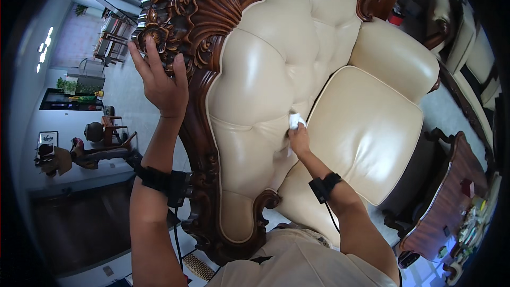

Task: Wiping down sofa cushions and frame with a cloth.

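Note:
A cream leather armchair (255, 83) with tufted backrest fills the middle of the view. Its backrest has a carved dark wooden frame (203, 127). My left hand (161, 83) rests with fingers apart on a carved flower of the frame's top and holds nothing. In my right hand (299, 141) is a crumpled white cloth or tissue (297, 121), pressed against the lower backrest close to the seat cushion (366, 131). The rounded armrest (394, 59) stands beyond the cushion. Black bands with small boxes and cables are strapped to both forearms.
A dark wooden table (442, 203) with several small items stands at the right. More cream seating (478, 52) is at the upper right, near a red container (395, 18). At the left are a small wooden stand (111, 129) with a dark pot (94, 132) and a plant (67, 85).

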`<action>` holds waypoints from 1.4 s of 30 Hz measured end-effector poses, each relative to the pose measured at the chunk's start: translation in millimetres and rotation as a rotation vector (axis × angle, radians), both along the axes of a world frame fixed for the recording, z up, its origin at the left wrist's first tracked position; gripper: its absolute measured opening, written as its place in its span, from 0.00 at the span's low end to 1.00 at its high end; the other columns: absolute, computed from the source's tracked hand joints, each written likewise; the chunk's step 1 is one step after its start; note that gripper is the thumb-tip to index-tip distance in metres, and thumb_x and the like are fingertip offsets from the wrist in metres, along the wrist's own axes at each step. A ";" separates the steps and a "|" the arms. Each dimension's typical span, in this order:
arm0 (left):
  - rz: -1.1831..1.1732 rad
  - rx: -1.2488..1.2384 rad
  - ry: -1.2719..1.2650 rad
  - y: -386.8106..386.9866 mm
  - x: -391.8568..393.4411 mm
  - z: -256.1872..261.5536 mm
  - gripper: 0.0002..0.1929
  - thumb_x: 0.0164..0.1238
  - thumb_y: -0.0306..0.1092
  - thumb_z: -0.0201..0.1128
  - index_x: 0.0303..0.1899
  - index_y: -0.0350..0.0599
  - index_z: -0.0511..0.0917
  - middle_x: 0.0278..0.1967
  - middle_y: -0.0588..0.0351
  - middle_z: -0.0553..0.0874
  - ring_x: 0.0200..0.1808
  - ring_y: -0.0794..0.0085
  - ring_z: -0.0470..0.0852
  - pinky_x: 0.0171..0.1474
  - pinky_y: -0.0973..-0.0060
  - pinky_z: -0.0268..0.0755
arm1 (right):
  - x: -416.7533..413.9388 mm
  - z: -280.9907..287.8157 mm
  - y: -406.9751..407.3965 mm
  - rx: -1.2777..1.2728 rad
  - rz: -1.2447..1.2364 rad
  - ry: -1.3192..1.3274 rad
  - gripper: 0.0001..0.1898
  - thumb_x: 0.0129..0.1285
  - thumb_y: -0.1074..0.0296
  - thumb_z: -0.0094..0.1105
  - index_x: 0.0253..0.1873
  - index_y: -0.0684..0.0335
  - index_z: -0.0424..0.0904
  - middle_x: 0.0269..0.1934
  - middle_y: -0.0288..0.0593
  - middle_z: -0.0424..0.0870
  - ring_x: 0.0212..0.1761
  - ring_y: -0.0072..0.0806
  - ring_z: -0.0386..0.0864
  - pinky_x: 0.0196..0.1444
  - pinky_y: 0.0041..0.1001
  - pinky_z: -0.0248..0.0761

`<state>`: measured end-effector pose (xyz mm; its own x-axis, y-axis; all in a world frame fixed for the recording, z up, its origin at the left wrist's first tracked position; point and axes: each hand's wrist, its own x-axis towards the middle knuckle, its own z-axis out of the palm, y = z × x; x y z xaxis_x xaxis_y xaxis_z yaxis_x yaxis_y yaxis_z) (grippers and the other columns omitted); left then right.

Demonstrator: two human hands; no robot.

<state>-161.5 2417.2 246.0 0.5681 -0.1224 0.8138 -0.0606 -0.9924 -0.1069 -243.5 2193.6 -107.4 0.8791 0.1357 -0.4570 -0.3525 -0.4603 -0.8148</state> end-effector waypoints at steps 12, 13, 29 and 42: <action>-0.017 -0.003 -0.023 3.1 0.8 4.8 0.31 0.68 0.42 0.60 0.70 0.44 0.64 0.71 0.33 0.57 0.69 0.39 0.64 0.60 0.59 0.72 | 43.8 219.0 -3.6 0.904 0.371 -0.118 0.24 0.59 0.70 0.61 0.61 0.63 0.68 0.40 0.49 0.81 0.34 0.43 0.79 0.44 0.36 0.75; -0.007 -0.007 -0.010 4.9 -0.4 3.6 0.31 0.68 0.42 0.60 0.70 0.44 0.63 0.72 0.34 0.57 0.69 0.40 0.64 0.60 0.59 0.72 | 55.2 221.9 -0.2 0.637 0.146 -0.337 0.24 0.60 0.70 0.61 0.61 0.65 0.67 0.44 0.50 0.80 0.38 0.44 0.78 0.46 0.37 0.74; -0.002 0.006 0.013 1.2 -0.4 -0.4 0.33 0.67 0.41 0.62 0.71 0.46 0.61 0.72 0.33 0.56 0.68 0.38 0.66 0.57 0.59 0.75 | 28.7 165.3 60.0 -0.077 0.417 -1.319 0.34 0.58 0.60 0.65 0.71 0.42 0.66 0.73 0.55 0.56 0.75 0.56 0.52 0.71 0.58 0.47; 0.006 -0.011 -0.003 -2.6 1.4 0.2 0.32 0.68 0.43 0.61 0.70 0.43 0.63 0.71 0.33 0.57 0.68 0.40 0.66 0.60 0.59 0.73 | 100.9 48.5 20.4 0.106 -0.346 -0.711 0.27 0.74 0.65 0.43 0.74 0.65 0.53 0.73 0.63 0.51 0.73 0.58 0.52 0.74 0.44 0.46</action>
